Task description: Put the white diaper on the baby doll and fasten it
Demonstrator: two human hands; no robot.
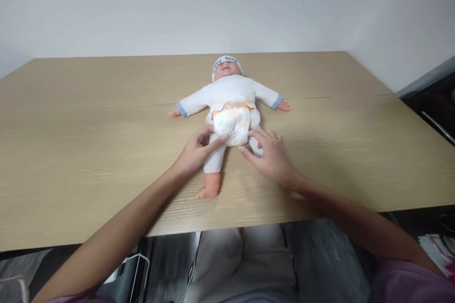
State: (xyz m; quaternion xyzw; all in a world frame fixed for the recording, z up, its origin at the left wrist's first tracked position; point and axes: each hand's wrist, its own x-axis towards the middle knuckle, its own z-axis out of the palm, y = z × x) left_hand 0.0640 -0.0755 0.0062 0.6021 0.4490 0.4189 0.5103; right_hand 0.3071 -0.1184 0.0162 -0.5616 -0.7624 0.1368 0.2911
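A baby doll in a white suit and cap lies on its back in the middle of the wooden table, arms spread. It wears a printed diaper over its hips. My left hand is closed on the doll's left-side thigh, thumb touching the lower edge of the diaper. My right hand rests over the doll's other leg, hiding it, with fingers curled around it beside the diaper. One bare foot shows below my left hand.
The table runs up to a white wall at the back. A dark piece of furniture stands at the right. My lap in light trousers shows below the near table edge.
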